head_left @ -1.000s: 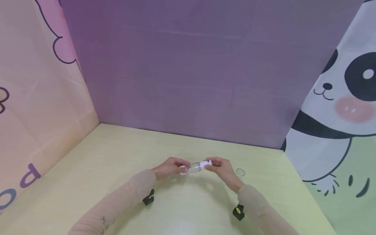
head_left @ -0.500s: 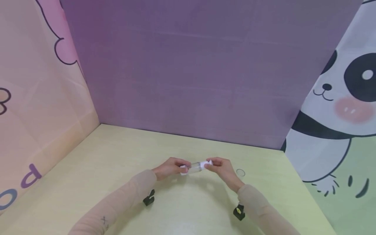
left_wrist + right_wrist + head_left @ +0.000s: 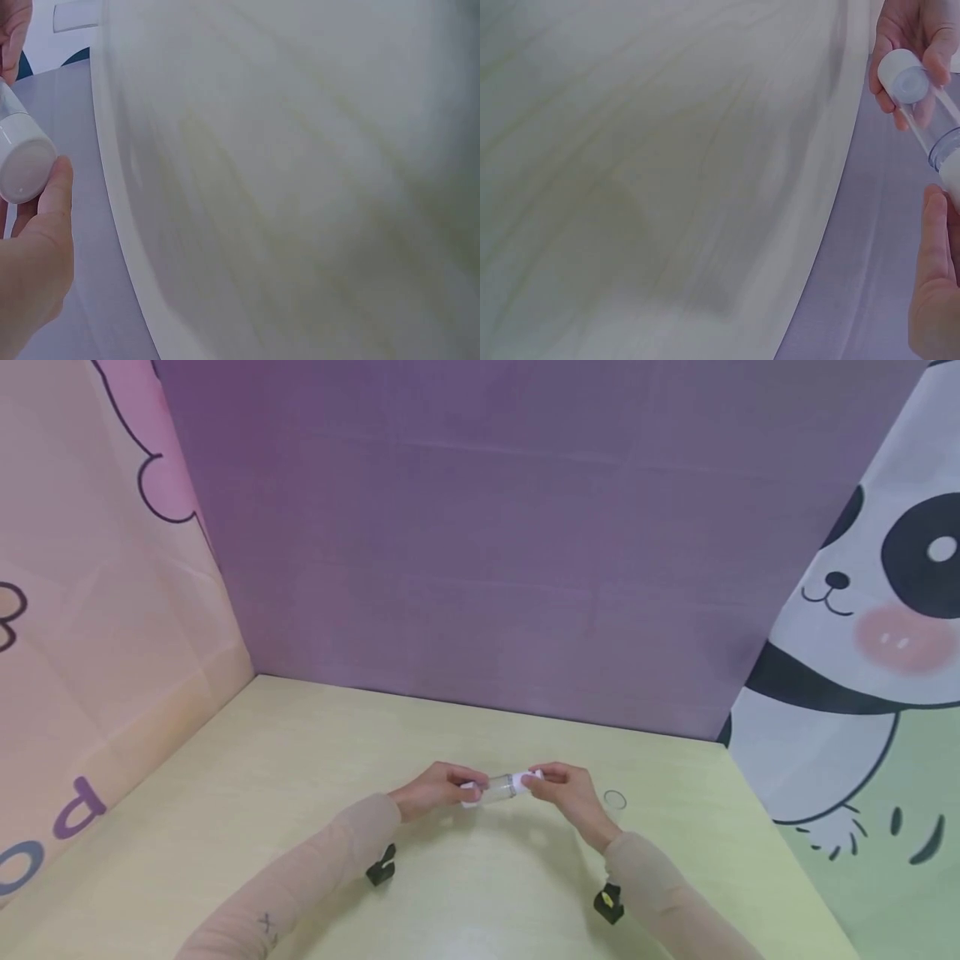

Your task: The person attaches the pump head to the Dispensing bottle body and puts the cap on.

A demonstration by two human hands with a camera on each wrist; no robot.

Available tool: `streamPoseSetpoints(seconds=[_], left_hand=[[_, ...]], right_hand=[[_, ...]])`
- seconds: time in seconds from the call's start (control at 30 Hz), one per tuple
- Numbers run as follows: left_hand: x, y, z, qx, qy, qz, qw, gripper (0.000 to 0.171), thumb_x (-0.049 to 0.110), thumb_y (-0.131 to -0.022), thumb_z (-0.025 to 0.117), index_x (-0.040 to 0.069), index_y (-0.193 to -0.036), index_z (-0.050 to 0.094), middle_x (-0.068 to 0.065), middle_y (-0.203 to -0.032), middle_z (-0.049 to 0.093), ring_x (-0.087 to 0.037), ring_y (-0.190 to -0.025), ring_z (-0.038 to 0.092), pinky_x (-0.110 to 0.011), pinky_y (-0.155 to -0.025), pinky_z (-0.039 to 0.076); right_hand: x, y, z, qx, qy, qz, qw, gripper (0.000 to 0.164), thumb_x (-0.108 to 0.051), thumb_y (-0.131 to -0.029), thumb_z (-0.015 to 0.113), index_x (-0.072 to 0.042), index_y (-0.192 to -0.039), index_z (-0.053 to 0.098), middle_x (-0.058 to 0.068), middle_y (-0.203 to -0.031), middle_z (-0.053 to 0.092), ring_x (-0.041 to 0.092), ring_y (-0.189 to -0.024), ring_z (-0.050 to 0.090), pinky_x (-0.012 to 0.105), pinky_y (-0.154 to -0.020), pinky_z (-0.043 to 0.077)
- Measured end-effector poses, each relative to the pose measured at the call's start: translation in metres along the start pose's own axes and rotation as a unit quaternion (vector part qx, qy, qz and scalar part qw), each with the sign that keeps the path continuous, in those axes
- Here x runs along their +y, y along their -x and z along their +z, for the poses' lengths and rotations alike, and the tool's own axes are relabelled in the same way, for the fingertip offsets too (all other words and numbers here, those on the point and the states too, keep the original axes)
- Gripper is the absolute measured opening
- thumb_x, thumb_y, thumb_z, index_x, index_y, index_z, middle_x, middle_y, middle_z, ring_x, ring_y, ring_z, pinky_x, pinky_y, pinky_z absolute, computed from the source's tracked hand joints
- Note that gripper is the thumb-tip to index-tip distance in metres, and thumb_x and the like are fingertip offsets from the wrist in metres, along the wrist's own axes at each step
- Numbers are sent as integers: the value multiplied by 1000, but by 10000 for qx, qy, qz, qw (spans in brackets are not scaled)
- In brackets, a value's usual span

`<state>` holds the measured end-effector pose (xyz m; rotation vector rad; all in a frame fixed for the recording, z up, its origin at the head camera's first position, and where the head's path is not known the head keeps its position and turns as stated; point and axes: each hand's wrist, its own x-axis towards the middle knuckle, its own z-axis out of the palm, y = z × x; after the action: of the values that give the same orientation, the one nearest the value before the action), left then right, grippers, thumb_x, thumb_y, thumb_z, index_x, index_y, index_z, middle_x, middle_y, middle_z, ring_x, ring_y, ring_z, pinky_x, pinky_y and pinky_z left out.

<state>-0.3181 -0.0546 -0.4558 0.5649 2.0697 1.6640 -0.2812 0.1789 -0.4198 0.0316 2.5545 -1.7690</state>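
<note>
Both hands hold a small clear bottle (image 3: 497,789) with white ends, almost level above the table. My left hand (image 3: 438,789) grips its white base (image 3: 27,166), thumb on the near side and fingers behind. My right hand (image 3: 566,789) pinches the white top (image 3: 522,782) between thumb and fingers. Through the clear wall in the right wrist view, a white disc-like piece (image 3: 911,82) shows inside at the base end. The fingers partly hide both white ends.
A clear, round, cap-like piece (image 3: 615,799) stands on the pale wooden table (image 3: 337,743) right of my right hand. A purple wall (image 3: 480,568) closes the back, with printed panels on either side. Black wrist devices (image 3: 381,865) hang under both sleeves.
The hands and bottle stay almost in place. My right fingers shift slightly over the white top, covering a little more of its end.
</note>
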Motion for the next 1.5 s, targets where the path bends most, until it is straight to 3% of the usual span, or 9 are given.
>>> streamPoseSetpoints(seconds=[0.27,0.63,0.83,1.0,1.2,1.33,1.5], left_hand=[[1,1,-1,2,-87,-10,10000,36,24,-84,64,13,-118,61,-7,-122,57,-17,-96,53,-35,-87,44],[-1,0,-1,39,-35,46,10000,34,22,-84,64,12,-117,61,-7,-120,58,-16,-95,53,-37,-89,44],[-1,0,-2,41,-56,38,10000,35,22,-84,64,13,-118,61,-7,-121,58,-17,-97,54,-37,-89,44],[1,2,-2,88,-105,-20,9999,35,24,-84,64,14,-118,61,-7,-124,56,-17,-98,53,-38,-88,44],[1,1,-2,59,-51,-8,10000,34,23,-85,64,14,-118,61,-7,-123,57,-17,-98,53,-37,-88,43],[0,0,-2,29,-82,16,10000,34,23,-85,64,14,-118,61,-6,-123,57,-17,-98,53,-37,-89,44],[-1,0,-2,-6,-35,39,10000,34,23,-85,63,13,-118,61,-7,-124,56,-17,-99,53,-38,-89,44]], right_hand=[[-1,0,2,106,-48,44,9999,45,-31,-73,74,-2,-105,62,11,-95,68,32,-93,63,43,-88,47],[-3,1,4,160,71,191,9997,42,-32,-74,73,-3,-103,63,7,-95,68,21,-86,64,36,-85,50],[-3,1,3,0,34,32,10000,44,-30,-76,72,-2,-109,61,10,-102,65,18,-88,63,40,-89,47],[-3,0,1,-281,237,-296,9989,47,-33,-77,71,-10,-117,59,8,-114,62,20,-103,59,42,-93,44],[-5,0,-3,-714,69,-588,9957,43,-14,-76,72,-12,-117,60,7,-125,57,24,-122,47,38,-95,43],[-6,0,-3,-807,76,-674,9944,42,-5,-77,69,-7,-117,59,13,-125,57,24,-116,53,32,-88,48],[-5,1,-2,-714,192,-587,9955,39,-7,-76,70,-9,-114,62,7,-119,60,21,-108,57,34,-88,48]])
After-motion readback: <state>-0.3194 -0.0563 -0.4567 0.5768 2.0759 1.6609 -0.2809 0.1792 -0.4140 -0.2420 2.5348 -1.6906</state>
